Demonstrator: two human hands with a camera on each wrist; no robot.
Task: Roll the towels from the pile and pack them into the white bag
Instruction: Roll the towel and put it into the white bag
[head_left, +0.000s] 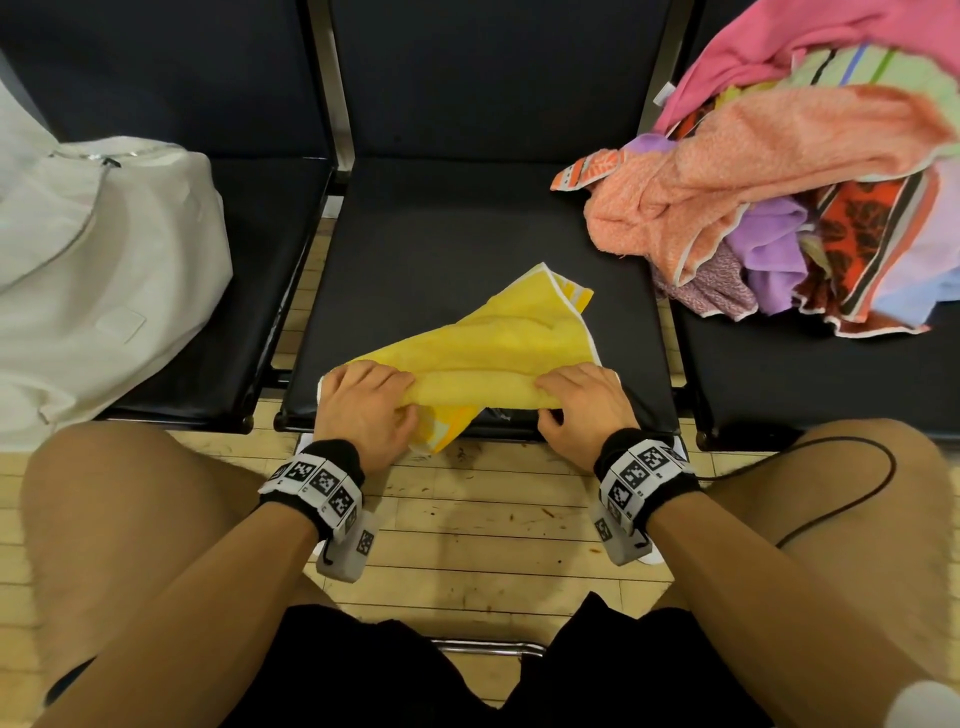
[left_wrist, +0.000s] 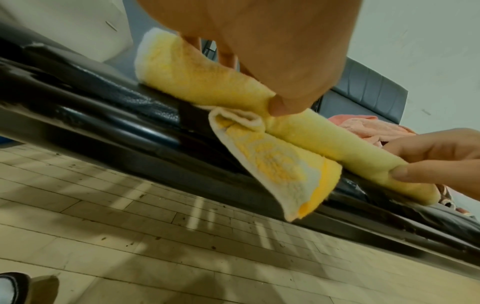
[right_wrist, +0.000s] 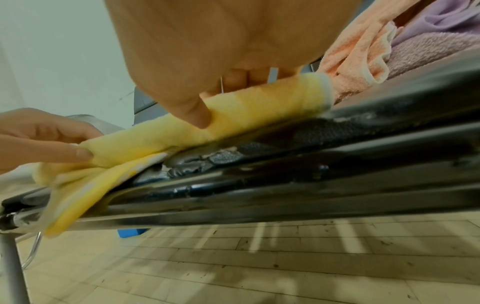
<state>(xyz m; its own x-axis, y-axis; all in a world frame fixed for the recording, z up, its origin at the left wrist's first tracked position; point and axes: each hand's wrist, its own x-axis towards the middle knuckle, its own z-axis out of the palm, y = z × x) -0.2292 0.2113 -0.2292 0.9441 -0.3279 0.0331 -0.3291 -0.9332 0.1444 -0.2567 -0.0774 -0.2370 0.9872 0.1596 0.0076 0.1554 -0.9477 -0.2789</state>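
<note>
Both hands (head_left: 475, 402) grip yellow towel (head_left: 483, 343) — half-rolled

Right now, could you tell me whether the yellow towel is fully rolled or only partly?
Partly rolled. The yellow towel has a roll under the left hand and right hand; the far part lies flat.

In the head view the white bag (head_left: 104, 270) runs off the left edge and the towel pile (head_left: 810, 208) off the right and top edges, so neither shows whole, and the lower towels lie buried under the peach one. The left hand (head_left: 363, 410) and right hand (head_left: 582, 408) cover both ends of the rolled part of the yellow towel (head_left: 483, 358), whose near corner drops below the seat (head_left: 467, 234) front. In each wrist view the near palm fills the top as a soft blur, hiding most fingers behind it.
</note>
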